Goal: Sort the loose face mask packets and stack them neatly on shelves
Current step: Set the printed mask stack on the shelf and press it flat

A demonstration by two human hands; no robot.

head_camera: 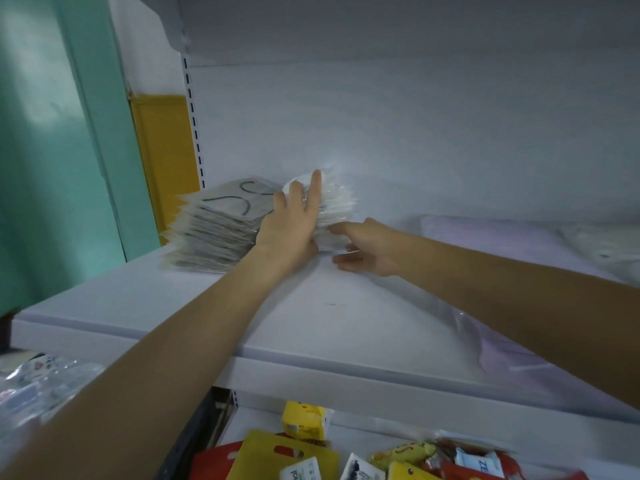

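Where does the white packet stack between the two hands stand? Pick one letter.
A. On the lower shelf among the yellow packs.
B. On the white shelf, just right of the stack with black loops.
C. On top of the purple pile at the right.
B: the white packet stack, with the left hand flat against it and the right hand at its base, sits on the white shelf beside the stack with black loops.
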